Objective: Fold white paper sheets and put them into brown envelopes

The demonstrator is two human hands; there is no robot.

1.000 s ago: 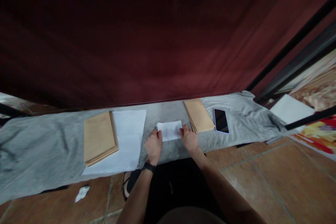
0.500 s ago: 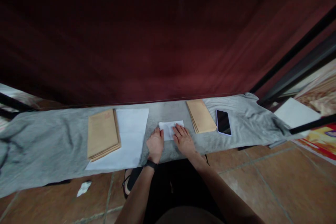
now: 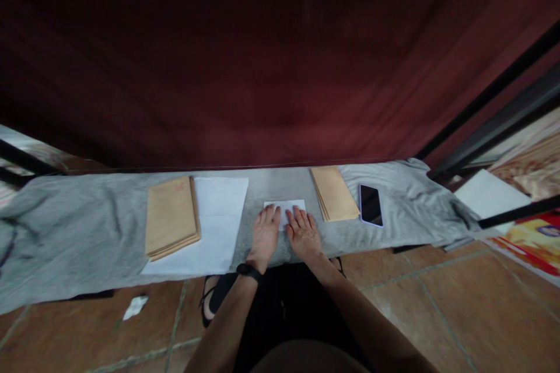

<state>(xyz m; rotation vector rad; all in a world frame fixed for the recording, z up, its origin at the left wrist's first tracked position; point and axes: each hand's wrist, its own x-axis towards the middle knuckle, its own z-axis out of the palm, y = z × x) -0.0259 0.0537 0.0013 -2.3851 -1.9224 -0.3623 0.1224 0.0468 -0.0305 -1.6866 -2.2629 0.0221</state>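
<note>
A small folded sheet of white paper lies flat on the grey cloth, right in front of me. My left hand rests on its left part, fingers stretched out and palm down. On the right part lies my right hand, also flat with the fingers a little spread. Both hands cover much of the paper's near side, and neither grips it. A stack of brown envelopes is just to the right of my right hand. Left of my left hand are larger white sheets.
Another pile of brown envelopes sits partly on the white sheets. A phone lies beyond the right stack. Grey cloth covers the narrow bench, against a dark red panel. A scrap of white paper is on the tiled floor.
My left hand has gone from curled at the paper's left edge to flat on top of it with the fingers stretched. My right hand stays on the paper, barely shifted.
</note>
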